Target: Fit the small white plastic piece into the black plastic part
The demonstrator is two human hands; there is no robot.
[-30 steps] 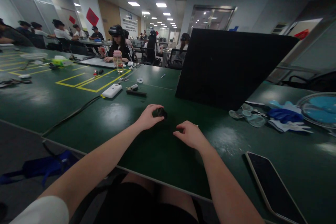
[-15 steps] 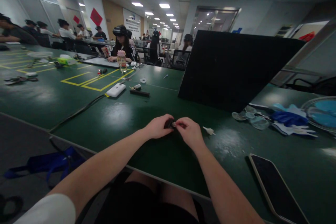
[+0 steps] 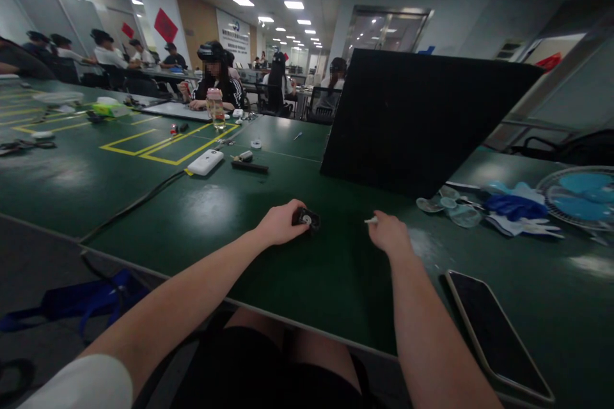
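Observation:
My left hand (image 3: pixel 279 225) grips a small black device (image 3: pixel 313 220) between thumb and fingers, just above or on the green table. A round pale disc shows on the device's face; its exact kind is unclear. To the right, my right hand (image 3: pixel 389 233) is closed on a small white plastic piece (image 3: pixel 371 220), whose end points left out of the fingertips. The rest of that piece is hidden by the fingers. A gap of bare green surface lies between the two hands.
A large black panel (image 3: pixel 412 121) stands tilted behind my hands. On the right lie a phone (image 3: pixel 499 332), blue-and-white gloves (image 3: pixel 518 208), clear fan blades (image 3: pixel 463 214) and a round fan grille (image 3: pixel 582 195). Left are a white box with a cable (image 3: pixel 206 162) and a dark bar (image 3: pixel 249 167).
My right hand has left the black device and moved right, taking hold of the white piece that lay on the table. My left hand still holds the device, now more exposed.

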